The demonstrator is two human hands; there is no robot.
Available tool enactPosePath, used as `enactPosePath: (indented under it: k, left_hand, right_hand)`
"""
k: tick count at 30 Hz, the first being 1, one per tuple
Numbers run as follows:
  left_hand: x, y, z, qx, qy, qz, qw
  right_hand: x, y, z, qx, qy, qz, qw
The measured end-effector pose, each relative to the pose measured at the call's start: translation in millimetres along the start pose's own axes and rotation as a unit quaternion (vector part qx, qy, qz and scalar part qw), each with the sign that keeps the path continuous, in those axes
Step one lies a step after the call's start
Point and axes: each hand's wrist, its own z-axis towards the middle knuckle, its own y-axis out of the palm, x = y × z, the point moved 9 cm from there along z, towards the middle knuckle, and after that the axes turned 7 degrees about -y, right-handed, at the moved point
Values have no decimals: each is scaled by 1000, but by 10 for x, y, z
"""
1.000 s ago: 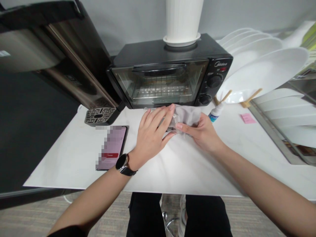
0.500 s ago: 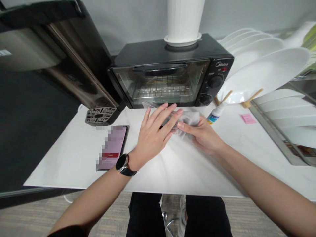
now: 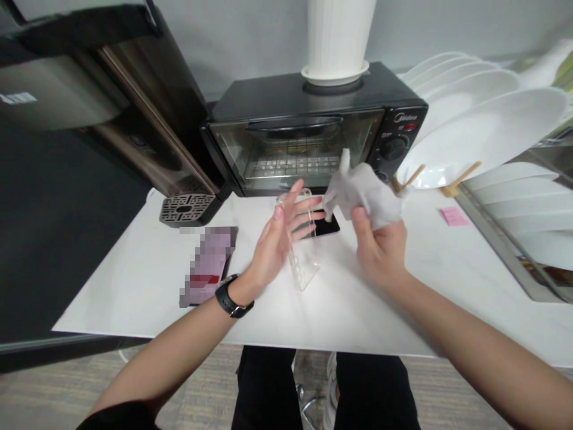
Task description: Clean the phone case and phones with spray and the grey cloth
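My left hand [image 3: 280, 230] holds a clear phone case [image 3: 304, 272], which is tilted upright over the counter, with the thumb on its near side and the fingers spread behind it. In my right hand [image 3: 382, 251] a crumpled light-grey cloth [image 3: 360, 194] is gripped between thumb and fingers, raised in front of the oven. Beneath the case and the left fingertips, a dark phone [image 3: 326, 224] lies flat on the white counter, partly hidden. A second phone [image 3: 212, 260], its screen lit and partly pixelated, lies to the left of my left wrist.
A black toaster oven [image 3: 308, 101] stands behind my hands, with a white pot [image 3: 340, 36] on top. A dark drinks machine [image 3: 188, 209] is at the left. White plates [image 3: 487, 137] stand in racks at the right, near a pink sticky note [image 3: 454, 216].
My hands have moved apart. The right hand has lifted the cloth up and right, while the left has turned and now holds up the clear case. The dark phone has come into view.
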Motion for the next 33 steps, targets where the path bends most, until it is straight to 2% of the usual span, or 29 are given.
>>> enactPosePath:
  k: [2,3,6,9,11,13,16,18,22,26,28,30,31,33]
  left_hand:
    - [-206,60,44,-20,-56,-61,996]
    - [-282,49,49,-6,-75,-74,994]
    - [-417,1,17,35,-139,-95,985]
    - [-330,-38,-6,48,-158,-156,974]
    - [-219,-27,0,43,-147,-208,966]
    - [-219,49,-14,39,-175,-249,952]
    - [-389,203,-104,61,-258,-278,923]
    - [-441,240,-141,71,-268,-260,925]
    - [-332,84,-65,35,-213,-165,962]
    - [-142,-168,48,37,-99,-88,991]
    - [-251,-95,39,30,-119,-99,988]
    - [-462,44,-19,41,-178,-150,972]
    - [-531,75,-49,66,-187,-174,965]
    - [-611,187,-83,46,-211,-196,957]
  right_hand:
    - [-103,211,-55,-89,-74,-73,991]
    - [-132,346,-109,-143,-114,-117,976]
    - [-117,707,-339,-273,-220,-276,895]
    - [-137,885,-534,-334,-283,-335,834]
    - [-185,934,-608,-362,-304,-343,812]
    - [-212,903,-574,-353,-293,-359,813]
    - [-208,782,-435,-294,-257,-384,837]
    - [-217,745,-393,-269,-250,-364,856]
    - [-294,840,-469,-296,-255,-260,883]
    - [-277,954,-567,-363,-231,-220,875]
    - [-209,905,-509,-345,-215,-235,883]
    - [-139,808,-411,-298,-201,-247,900]
    - [-114,765,-374,-276,-197,-250,907]
    - [-108,735,-355,-256,-200,-252,912]
